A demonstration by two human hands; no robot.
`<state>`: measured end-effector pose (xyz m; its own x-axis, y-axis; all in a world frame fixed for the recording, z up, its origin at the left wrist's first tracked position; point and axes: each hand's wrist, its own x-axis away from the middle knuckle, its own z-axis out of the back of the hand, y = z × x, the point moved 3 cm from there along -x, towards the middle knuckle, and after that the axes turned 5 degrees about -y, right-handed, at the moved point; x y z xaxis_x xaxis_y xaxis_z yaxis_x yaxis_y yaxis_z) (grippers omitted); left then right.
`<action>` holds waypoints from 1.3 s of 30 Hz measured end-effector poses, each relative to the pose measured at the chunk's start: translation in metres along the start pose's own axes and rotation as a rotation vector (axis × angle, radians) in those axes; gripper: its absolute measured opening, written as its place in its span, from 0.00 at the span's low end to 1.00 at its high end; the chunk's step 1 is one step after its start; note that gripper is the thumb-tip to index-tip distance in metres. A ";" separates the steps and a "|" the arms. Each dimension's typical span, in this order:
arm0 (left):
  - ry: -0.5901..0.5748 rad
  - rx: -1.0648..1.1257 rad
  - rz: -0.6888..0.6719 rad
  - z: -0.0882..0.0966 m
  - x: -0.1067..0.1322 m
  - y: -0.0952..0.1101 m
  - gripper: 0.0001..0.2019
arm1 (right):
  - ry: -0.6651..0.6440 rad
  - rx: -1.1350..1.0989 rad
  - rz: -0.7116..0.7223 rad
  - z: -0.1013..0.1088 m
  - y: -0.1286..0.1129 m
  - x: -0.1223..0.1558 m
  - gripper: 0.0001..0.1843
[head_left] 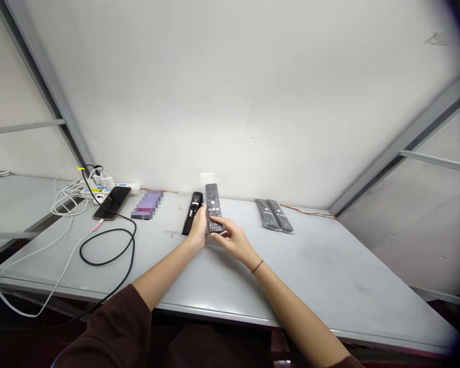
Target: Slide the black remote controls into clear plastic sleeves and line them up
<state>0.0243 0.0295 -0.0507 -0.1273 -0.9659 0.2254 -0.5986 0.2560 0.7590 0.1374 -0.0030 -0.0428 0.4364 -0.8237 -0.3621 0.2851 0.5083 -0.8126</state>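
A dark remote control (213, 204) with a round button pad and clear plastic film around it is held up over the table. My left hand (199, 227) grips it along its left side. The fingers of my right hand (230, 237) close on its lower end, with the thumb underneath. Just left of my left hand lies a second remote control (193, 207), black, its back up and the battery bay showing. Two more remote controls (274, 215) in clear plastic sleeves lie side by side to the right, apart from my hands.
At the left stand a power strip (126, 186) with chargers, a phone (113, 203) on a cable and a blurred purple object (147, 204). A black cable (107, 264) and white cables (42, 250) run over the front edge of the grey table (329, 276). A white wall (253, 92) rises behind.
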 end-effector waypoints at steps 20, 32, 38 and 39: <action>-0.137 0.250 0.213 -0.006 0.007 0.012 0.27 | 0.066 0.084 -0.057 -0.012 -0.002 0.004 0.21; -0.086 0.190 0.140 -0.008 0.008 0.009 0.25 | 0.138 0.165 -0.030 -0.005 -0.009 0.005 0.19; -0.062 0.157 0.145 -0.006 0.005 0.016 0.24 | 0.119 0.207 0.028 -0.004 -0.010 0.005 0.15; -0.057 0.154 0.152 -0.006 0.006 0.015 0.24 | 0.125 0.221 0.038 -0.005 -0.010 0.005 0.15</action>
<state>0.0188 0.0281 -0.0343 -0.2677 -0.9182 0.2919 -0.6824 0.3946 0.6153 0.1324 -0.0132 -0.0385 0.3452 -0.8207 -0.4552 0.4560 0.5706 -0.6830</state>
